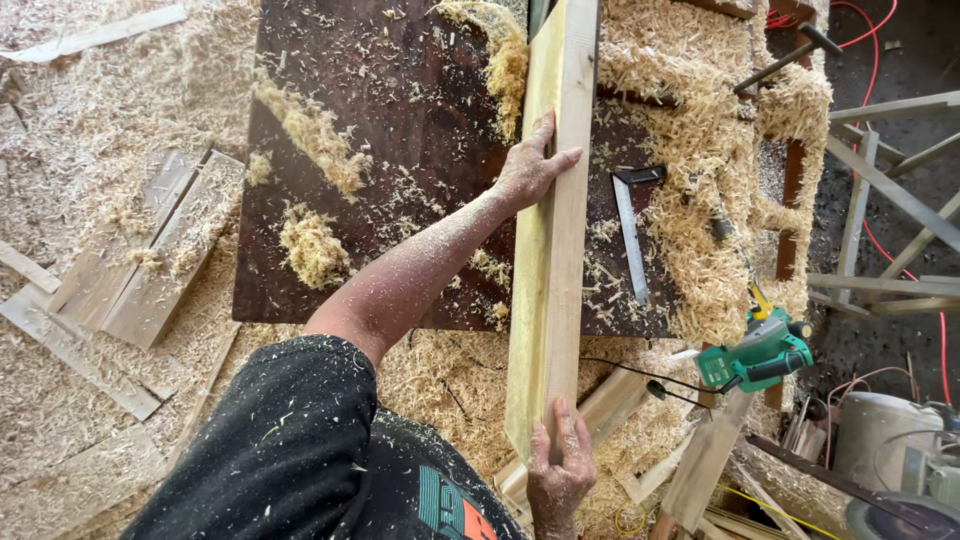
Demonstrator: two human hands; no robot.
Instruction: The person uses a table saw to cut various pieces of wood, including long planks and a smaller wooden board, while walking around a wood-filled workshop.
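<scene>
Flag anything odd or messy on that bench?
Wood shavings lie heaped over the dark bench top and floor, partly burying the bench's right side. The green power planer sits off its right edge. Both hands, left and right, rest on the pale plank.

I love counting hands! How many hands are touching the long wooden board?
2. The left hand presses on the board partway up, over the dark table. The right hand holds its near end, which hangs off the table. No other hands show.
</scene>
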